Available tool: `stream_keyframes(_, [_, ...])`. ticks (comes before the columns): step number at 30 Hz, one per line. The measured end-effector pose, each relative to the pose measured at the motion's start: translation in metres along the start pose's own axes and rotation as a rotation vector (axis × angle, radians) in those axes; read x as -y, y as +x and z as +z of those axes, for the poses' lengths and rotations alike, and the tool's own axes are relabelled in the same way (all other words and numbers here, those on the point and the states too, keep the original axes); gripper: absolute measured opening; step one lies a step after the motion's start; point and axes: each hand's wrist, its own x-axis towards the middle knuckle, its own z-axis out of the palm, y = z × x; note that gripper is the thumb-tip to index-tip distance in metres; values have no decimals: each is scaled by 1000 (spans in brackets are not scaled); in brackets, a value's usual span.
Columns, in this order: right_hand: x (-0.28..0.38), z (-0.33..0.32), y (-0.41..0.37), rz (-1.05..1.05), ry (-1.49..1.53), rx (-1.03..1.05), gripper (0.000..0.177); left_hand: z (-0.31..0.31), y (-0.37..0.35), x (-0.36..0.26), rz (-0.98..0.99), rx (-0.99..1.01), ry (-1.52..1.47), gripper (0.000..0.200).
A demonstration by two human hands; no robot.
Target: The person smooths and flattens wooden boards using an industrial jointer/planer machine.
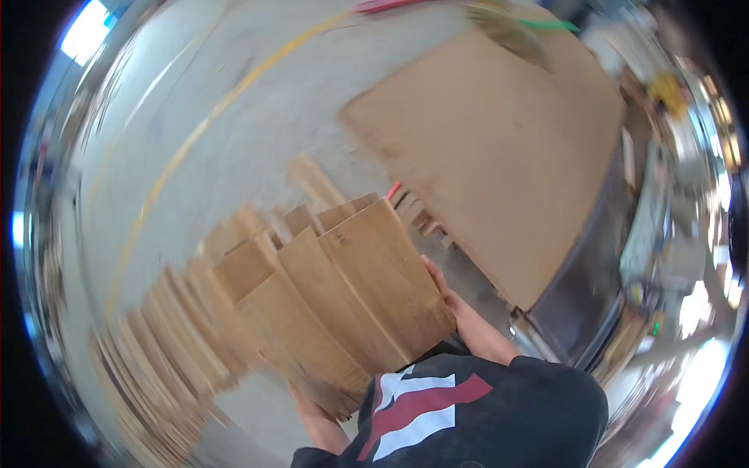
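Observation:
Several wooden boards (382,273), lying side by side and overlapping, are carried in front of my body. My right hand (438,282) is closed round their right edge, with the fingers partly hidden. At the lower left edge, my left hand (306,404) grips the boards from the side, and most of its fingers are hidden by the wood. Beyond the boards and to the left, a row of stacked wooden pieces (168,331) stands on the floor, blurred by motion, and the held boards overlap it in this view.
A large table with a brown sheet top (507,148) takes up the right side, its near corner close to my right arm. Small wood pieces (425,222) show under its left edge. A yellow line (191,144) curves across the grey floor (257,132).

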Motion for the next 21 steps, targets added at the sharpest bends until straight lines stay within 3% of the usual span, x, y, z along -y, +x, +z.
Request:
stream_keyframes(3, [4,-18,-55,-156,124,-143,70,63,33,4,-97,118,258,91])
stream_keyframes(4, [-2,-12,-61,-71,197,-191,69,80,36,0,-147,87,298,91])
stream_keyframes(9, [14,-54,-122,-481,345,-139,73,223,91,50,-286,445,730,91])
stream_keyframes(10, [23,-50,-141,-535,321,-240,78,253,102,64,-300,515,816,91])
stream_keyframes(11, [68,-31,-145,-448,330,-398,83,297,118,69,-367,497,906,91])
stream_keyframes(13, [81,-68,-156,-573,58,-440,91,345,129,103,-395,631,1080,91])
stream_keyframes(15, [128,-135,-160,-468,-549,-902,90,401,141,138,-428,730,1209,91])
stream_keyframes(17, [165,-149,-148,-384,-963,-1503,85,440,159,185,-471,791,1329,94])
stream_keyframes(18, [185,-154,-141,-491,-956,-1448,83,457,162,202,-484,873,1423,97])
stream_keyframes(20, [205,-154,-119,-626,-984,-1381,80,469,118,239,421,1054,2287,98])
stream_keyframes(21, [213,-145,-99,-661,-1011,-1355,77,465,110,249,619,1045,2242,93])
